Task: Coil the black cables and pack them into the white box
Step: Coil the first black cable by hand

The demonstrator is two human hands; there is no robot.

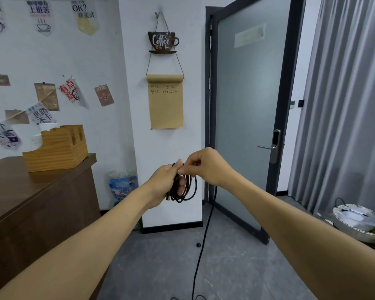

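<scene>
The coiled loops of the black cable (185, 188) are gripped in the left hand (164, 185) as an anchor, while the right hand (206, 167), fingers pinched on the strand, guides the slack trailing to the floor (160, 267); the white box is not seen.

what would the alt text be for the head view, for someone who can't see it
The left hand holds a part-wound coil of black cable while the right hand pinches the next loop; the loose length trails to the grey floor.
</scene>
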